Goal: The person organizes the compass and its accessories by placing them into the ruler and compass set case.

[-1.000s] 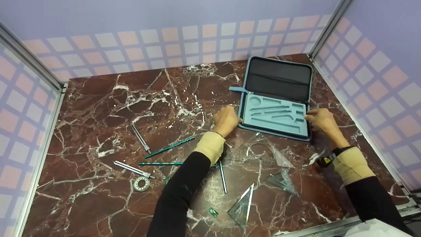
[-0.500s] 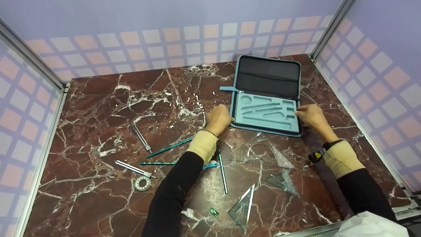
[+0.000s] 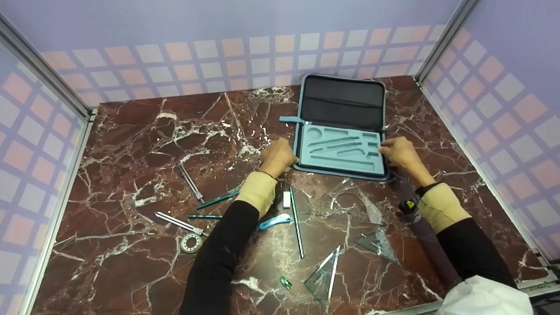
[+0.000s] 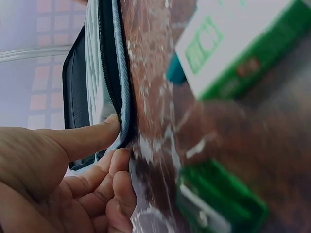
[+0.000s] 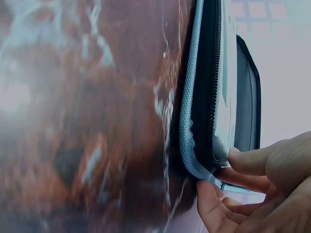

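Observation:
A blue zippered case (image 3: 343,98) lies spread wide at the back right, lid up against the rear. Its light-blue foam insert (image 3: 341,165) has cut-out slots and a round recess, all unfilled. My left hand (image 3: 278,156) pinches the case's front left corner; in the left wrist view the thumb lies on the zippered rim and the fingers are curled below it. Opposite, my right hand (image 3: 400,152) grips the right side, and the right wrist view has thumb and fingers around that front corner (image 5: 199,167).
Before the case lie a clear protractor (image 3: 372,210), set squares (image 3: 323,278), a pencil (image 3: 297,227), an eraser (image 3: 286,200), a blue utility knife (image 3: 274,221) and a green sharpener (image 3: 285,282). Further left are metal compasses (image 3: 190,181), a white ring (image 3: 191,243) and more pencils (image 3: 218,199).
Both hands have slid the case leftward along the table. The eraser and the blue utility knife have come into sight from behind the left arm.

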Demonstrator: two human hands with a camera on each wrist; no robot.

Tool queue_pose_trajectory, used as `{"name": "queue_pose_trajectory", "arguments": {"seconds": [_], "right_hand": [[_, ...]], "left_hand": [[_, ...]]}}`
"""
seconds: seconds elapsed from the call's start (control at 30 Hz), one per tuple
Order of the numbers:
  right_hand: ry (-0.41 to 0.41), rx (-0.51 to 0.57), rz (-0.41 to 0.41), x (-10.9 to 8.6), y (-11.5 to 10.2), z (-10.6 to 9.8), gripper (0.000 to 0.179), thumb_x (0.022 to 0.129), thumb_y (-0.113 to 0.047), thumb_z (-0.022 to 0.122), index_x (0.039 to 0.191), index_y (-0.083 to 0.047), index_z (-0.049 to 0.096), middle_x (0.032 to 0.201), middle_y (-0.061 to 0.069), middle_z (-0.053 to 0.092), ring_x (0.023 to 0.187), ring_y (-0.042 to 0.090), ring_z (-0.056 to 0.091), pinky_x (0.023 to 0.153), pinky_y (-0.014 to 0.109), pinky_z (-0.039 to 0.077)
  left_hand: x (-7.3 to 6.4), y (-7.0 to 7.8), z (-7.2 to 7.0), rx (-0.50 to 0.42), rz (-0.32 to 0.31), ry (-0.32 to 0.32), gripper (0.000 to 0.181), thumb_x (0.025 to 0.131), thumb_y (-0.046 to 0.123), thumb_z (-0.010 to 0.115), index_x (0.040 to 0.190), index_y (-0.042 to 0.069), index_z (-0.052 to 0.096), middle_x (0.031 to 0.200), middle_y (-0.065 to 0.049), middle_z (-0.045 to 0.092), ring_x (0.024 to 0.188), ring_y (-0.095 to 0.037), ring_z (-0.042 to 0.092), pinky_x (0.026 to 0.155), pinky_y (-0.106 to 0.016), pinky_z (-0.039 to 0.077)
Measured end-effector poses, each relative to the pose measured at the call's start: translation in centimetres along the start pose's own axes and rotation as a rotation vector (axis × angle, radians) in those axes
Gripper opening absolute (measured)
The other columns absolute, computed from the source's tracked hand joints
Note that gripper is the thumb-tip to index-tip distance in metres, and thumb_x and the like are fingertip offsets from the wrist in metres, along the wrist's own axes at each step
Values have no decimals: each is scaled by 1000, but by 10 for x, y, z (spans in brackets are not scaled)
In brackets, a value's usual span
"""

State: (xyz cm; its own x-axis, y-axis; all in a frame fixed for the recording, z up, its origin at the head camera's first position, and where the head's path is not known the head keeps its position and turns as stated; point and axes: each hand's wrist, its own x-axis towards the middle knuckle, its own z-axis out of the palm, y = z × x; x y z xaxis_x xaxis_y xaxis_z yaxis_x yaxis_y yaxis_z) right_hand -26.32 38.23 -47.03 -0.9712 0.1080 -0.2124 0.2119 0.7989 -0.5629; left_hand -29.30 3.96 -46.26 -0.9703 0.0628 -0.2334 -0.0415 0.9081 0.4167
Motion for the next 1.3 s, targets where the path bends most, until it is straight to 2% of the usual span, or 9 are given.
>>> {"name": "queue_pose_trajectory", "arguments": {"seconds": [0.13,0.23,0.4,0.57,0.8,0.9,1.03,1.13,1.3], "right_hand": [[10,-4,-36,1,-5,6,41,105,-17,60,137,10,60,116,34,67,83,31,69,65,35,61],[6,-4,-55,1,-10,11,40,105,-16,60,135,9,61,119,34,66,80,30,71,62,33,60],[19,-59,-117,1,-22,19,37,104,-15,61,132,9,64,120,33,67,90,39,70,78,48,59],[24,-97,-169,2,-33,25,37,104,-14,61,132,10,64,122,32,66,97,43,66,91,56,52],[38,-96,-189,4,-46,31,35,103,-14,62,129,9,67,112,30,70,84,38,67,83,51,54],[41,-94,-194,6,-50,35,33,102,-14,62,127,7,69,110,30,71,87,40,67,84,52,54],[40,-105,-216,8,-56,40,33,101,-12,62,126,7,69,119,31,68,96,44,67,93,56,52],[35,-102,-225,8,-61,44,34,101,-13,62,128,8,68,121,30,68,90,41,70,89,54,54],[24,-80,-213,9,-70,50,34,101,-13,63,128,6,68,115,29,70,66,26,69,67,39,58]], "left_hand": [[-3,-8,-6,15,12,-22,35,80,33,91,99,7,77,104,-12,74,94,-27,69,83,-45,55],[-4,-14,-11,51,15,-75,35,82,33,89,100,7,76,104,-11,74,92,-26,66,85,-45,54],[-6,-24,-20,102,8,-134,35,83,32,88,103,6,74,102,-11,72,89,-27,65,84,-45,54],[-7,-32,-29,132,10,-151,38,84,32,86,108,5,72,110,-13,71,98,-30,67,88,-46,53],[-12,-46,-37,134,26,-141,45,82,32,87,112,3,72,115,-16,71,103,-31,66,91,-48,53],[-12,-51,-40,141,21,-146,45,82,32,87,113,3,72,115,-15,71,102,-31,66,95,-51,51],[-12,-58,-43,163,8,-164,46,82,34,87,113,3,72,115,-14,72,105,-32,66,100,-56,47],[-13,-64,-47,164,4,-181,48,82,35,87,114,3,71,116,-13,71,109,-34,65,100,-55,46],[-16,-74,-52,152,8,-200,50,83,36,86,116,2,70,119,-16,69,112,-36,63,99,-54,48]]}}
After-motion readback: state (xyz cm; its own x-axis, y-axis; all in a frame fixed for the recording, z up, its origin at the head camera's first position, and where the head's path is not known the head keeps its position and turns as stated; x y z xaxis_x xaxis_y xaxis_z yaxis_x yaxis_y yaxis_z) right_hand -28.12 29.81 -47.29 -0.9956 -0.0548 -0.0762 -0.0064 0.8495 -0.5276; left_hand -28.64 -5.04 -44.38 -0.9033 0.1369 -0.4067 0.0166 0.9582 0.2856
